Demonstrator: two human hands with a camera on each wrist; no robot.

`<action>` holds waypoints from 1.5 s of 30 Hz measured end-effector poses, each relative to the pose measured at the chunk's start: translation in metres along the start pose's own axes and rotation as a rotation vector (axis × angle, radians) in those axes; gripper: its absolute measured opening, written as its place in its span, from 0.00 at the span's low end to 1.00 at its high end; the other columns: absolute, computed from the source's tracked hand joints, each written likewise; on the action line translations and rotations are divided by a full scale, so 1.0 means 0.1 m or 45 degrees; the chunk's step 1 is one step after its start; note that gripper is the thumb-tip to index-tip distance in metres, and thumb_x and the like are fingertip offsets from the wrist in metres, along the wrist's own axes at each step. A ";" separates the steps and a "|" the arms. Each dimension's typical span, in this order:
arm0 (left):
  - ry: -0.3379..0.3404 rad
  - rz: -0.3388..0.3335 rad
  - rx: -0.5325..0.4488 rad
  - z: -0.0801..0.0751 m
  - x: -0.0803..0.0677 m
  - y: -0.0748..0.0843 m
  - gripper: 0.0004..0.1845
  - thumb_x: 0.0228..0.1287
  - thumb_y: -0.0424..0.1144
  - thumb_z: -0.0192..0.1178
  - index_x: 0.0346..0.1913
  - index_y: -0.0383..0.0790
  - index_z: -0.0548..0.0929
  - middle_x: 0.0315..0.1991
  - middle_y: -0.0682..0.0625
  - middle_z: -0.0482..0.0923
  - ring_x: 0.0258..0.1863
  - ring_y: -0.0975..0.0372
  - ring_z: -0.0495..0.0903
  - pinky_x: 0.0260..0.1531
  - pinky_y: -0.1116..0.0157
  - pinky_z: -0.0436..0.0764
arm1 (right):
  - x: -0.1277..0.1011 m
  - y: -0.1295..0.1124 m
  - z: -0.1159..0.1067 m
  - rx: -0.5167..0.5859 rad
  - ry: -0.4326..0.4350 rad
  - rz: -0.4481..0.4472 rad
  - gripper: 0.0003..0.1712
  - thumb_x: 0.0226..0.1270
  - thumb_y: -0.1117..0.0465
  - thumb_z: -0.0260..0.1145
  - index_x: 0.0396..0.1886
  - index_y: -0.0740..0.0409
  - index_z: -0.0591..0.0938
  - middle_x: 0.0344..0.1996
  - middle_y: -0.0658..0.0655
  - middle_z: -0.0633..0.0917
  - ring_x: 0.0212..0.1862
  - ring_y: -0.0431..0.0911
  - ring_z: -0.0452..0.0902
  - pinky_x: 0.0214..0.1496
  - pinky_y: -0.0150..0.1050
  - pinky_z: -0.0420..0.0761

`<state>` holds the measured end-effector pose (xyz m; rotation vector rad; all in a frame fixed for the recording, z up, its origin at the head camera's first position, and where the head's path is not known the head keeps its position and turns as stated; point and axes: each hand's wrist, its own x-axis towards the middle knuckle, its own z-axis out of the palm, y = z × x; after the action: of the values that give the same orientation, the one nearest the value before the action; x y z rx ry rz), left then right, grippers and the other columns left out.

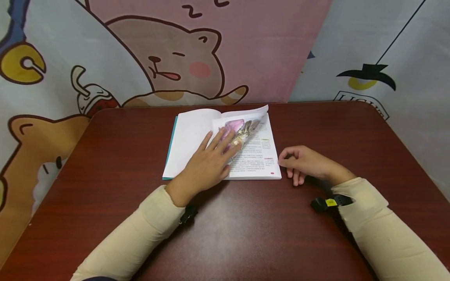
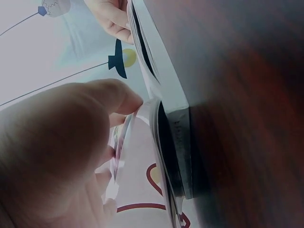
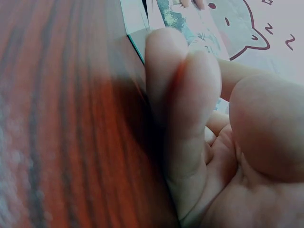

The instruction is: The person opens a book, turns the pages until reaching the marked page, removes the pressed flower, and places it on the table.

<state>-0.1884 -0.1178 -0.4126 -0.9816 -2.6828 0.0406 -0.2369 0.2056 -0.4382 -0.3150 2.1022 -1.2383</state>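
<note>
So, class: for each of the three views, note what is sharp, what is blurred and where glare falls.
Head view: book and left hand sharp, soft sheen on the table. Left wrist view: washed out, hazy, near fingers blurred. Right wrist view: right hand fills the frame, out of focus, table grain smeared.

black capital letters on the white backdrop sheet [image 1: 362, 99] at right, cut off by the table edge, seemingly "LIGH", three "Z" marks on the pink cartoon backdrop [image 1: 211, 9], open book [image 1: 258, 150] print too small to read

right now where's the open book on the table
In the head view the open book lies at the middle far part of the table, under the left hand, with the right hand beside its right edge.
</note>
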 end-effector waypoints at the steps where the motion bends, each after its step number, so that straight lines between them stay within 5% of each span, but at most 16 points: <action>1: 0.002 0.001 -0.005 0.00 0.00 0.00 0.33 0.66 0.45 0.60 0.74 0.50 0.68 0.78 0.42 0.57 0.79 0.46 0.53 0.76 0.45 0.54 | 0.00 0.00 0.00 0.000 0.001 0.002 0.16 0.75 0.56 0.61 0.50 0.65 0.75 0.22 0.58 0.80 0.16 0.48 0.81 0.19 0.43 0.82; 12: 0.049 0.026 -0.053 0.01 -0.01 -0.01 0.29 0.64 0.40 0.57 0.70 0.48 0.74 0.76 0.40 0.61 0.78 0.44 0.54 0.76 0.47 0.56 | -0.01 -0.01 0.00 0.019 -0.002 0.004 0.15 0.75 0.57 0.59 0.50 0.65 0.75 0.21 0.58 0.80 0.15 0.47 0.81 0.18 0.42 0.81; 45: -0.140 0.016 -0.106 -0.03 -0.02 0.00 0.29 0.65 0.38 0.59 0.70 0.42 0.73 0.80 0.45 0.54 0.81 0.50 0.49 0.75 0.45 0.55 | -0.02 -0.02 0.00 0.036 -0.010 0.007 0.15 0.76 0.57 0.59 0.50 0.66 0.75 0.21 0.58 0.79 0.15 0.46 0.81 0.18 0.41 0.81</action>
<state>-0.1860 -0.1189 -0.4103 -1.0503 -2.7986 -0.0150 -0.2354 0.2053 -0.4358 -0.3009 2.0758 -1.2603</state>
